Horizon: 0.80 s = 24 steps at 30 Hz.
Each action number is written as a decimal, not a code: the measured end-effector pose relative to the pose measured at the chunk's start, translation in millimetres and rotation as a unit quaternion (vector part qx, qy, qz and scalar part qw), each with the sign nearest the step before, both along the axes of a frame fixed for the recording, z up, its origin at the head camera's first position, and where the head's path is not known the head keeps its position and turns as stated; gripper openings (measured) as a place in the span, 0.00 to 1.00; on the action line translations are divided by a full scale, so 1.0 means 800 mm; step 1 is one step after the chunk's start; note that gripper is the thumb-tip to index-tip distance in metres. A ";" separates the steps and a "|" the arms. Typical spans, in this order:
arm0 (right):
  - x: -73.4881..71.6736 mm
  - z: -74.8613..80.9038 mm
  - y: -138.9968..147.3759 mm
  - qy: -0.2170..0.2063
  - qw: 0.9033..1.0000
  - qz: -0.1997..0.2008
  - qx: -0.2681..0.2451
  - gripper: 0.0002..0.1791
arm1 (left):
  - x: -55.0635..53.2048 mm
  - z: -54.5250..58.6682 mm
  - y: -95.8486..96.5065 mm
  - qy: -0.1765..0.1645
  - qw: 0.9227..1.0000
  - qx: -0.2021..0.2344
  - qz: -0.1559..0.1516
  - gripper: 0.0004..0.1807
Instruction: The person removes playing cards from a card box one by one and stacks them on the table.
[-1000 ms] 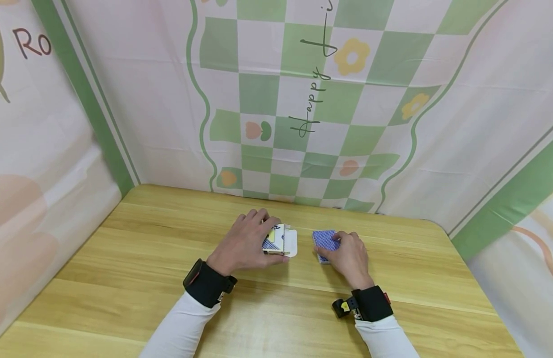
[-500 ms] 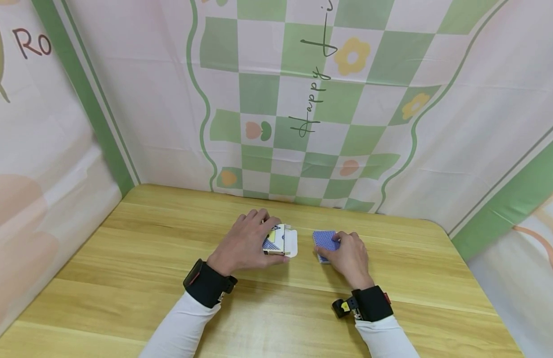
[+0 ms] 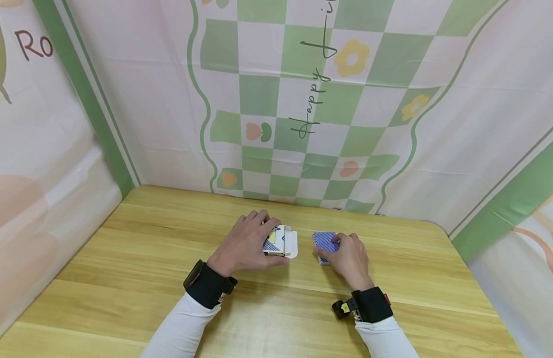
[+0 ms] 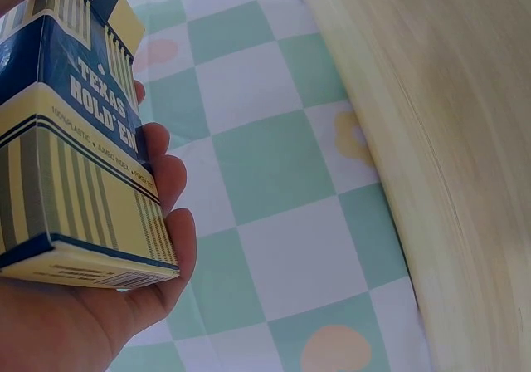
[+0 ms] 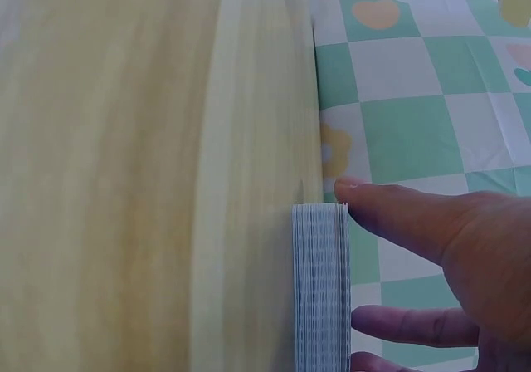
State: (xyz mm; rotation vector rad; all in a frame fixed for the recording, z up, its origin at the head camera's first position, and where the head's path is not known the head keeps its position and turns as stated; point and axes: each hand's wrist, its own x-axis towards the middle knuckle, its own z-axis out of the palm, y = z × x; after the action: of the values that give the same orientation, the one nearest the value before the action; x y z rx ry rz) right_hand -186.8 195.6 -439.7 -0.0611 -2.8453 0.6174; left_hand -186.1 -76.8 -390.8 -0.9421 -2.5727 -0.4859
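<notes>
My left hand (image 3: 242,243) grips a playing card box (image 4: 75,156) marked "TEXAS HOLD'EN", thumb on one side and fingers round the other. In the head view the box end points right, with its white flap (image 3: 292,244) folded out. Right of it, a squared deck of playing cards (image 3: 324,240) lies on the table, blue patterned back up. My right hand (image 3: 350,256) is over the deck's right part, with thumb and fingertips resting on its top face. The right wrist view shows the deck's layered edge (image 5: 322,289) and the fairly straight thumb and fingers along the top.
The wooden table (image 3: 124,278) runs back to a hanging cloth (image 3: 303,164) with green and white checks. Pale printed cloth also hangs at the left and right. A black band with a camera (image 3: 341,307) sits on the right wrist, another band (image 3: 207,283) on the left.
</notes>
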 end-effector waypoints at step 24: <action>0.001 0.002 -0.001 -0.003 1.000 0.003 0.010 0.36 | 0.000 0.000 -0.001 0.006 1.000 -0.013 0.000 0.46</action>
State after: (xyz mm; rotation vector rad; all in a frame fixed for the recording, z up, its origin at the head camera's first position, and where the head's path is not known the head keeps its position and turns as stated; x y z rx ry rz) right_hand -186.0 194.8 -438.1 -0.0506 -2.8587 0.5924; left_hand -186.3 -77.4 -390.7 -0.9499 -2.5740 -0.4473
